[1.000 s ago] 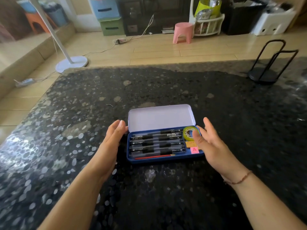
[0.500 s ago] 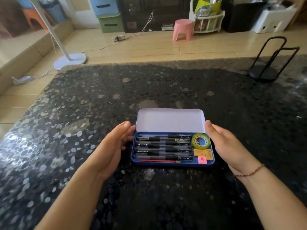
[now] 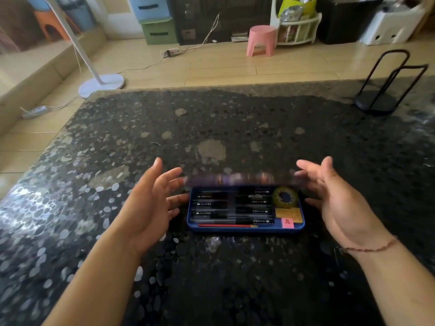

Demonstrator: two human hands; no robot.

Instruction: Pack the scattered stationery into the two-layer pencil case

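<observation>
A blue pencil case (image 3: 244, 228) lies on the dark pebble-pattern table (image 3: 211, 278) in front of me. Its tray holds several black pens (image 3: 233, 208), a red pencil (image 3: 226, 225), a green-yellow tape roll (image 3: 286, 206), yellow sticky notes (image 3: 289, 214) and a pink eraser marked A (image 3: 287, 222). The lid (image 3: 240, 179) is a motion-blurred band over the case's far edge, tilted partway over the tray. My left hand (image 3: 150, 203) and my right hand (image 3: 336, 201) flank the case with fingers spread, fingertips at the lid's two ends.
A black wire stand (image 3: 376, 104) sits at the table's far right corner. Beyond the far table edge are a wooden floor, a white lamp base (image 3: 101, 84), a pink stool (image 3: 261, 41) and storage boxes.
The lid has swung from upright down toward the tray. Both hands lifted from the case's sides and spread their fingers. The case slid slightly right earlier.
</observation>
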